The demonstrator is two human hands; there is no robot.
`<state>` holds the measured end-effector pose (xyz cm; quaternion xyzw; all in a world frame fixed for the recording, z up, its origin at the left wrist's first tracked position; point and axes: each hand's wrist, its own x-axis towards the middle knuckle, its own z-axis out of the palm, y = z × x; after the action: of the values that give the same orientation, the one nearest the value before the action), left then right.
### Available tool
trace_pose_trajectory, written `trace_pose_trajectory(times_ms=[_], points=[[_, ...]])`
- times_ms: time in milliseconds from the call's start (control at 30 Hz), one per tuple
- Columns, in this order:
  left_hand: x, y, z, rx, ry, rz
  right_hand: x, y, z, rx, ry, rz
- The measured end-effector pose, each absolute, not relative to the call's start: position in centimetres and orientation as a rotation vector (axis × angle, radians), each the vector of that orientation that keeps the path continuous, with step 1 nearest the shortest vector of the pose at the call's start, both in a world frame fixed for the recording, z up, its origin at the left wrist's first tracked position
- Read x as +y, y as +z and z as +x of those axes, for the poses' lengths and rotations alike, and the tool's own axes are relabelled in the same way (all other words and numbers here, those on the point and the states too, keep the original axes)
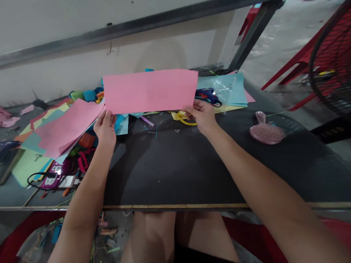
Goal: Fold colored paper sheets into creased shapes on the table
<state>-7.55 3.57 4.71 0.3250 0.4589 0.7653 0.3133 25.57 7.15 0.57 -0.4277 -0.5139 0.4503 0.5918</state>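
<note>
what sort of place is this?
Probably a paper-craft workspace: a pink sheet held up over a dark table, a pile of coloured paper at the left, and what looks like a glue gun behind the right hand.

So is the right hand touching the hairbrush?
Apart. The head view shows dark tabletop between the right hand, pinching the pink sheet, and the hairbrush.

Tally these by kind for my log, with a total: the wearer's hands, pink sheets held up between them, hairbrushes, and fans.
Hands: 2 (left hand, right hand)
Pink sheet held up between them: 1
Hairbrush: 1
Fan: 1
Total: 5
</note>
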Motion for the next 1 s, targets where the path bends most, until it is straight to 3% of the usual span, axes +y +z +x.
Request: trace_pose_trajectory(times_ms=[300, 733, 1000], points=[[2.4, 4.2, -5.9, 1.257, 1.396, 1.140, 9.5, -1.7, 27.2, -0.967, 0.662, -1.021], [2.3, 3.4, -5.6, 1.177, 1.342, 1.131, 9.4, -1.2, 26.9, -0.971, 0.640, -1.014], [2.2, 3.3, -5.3, 1.125, 1.417, 1.200, 9.4, -1.1, 27.5, -0.905, 0.872, -0.939]])
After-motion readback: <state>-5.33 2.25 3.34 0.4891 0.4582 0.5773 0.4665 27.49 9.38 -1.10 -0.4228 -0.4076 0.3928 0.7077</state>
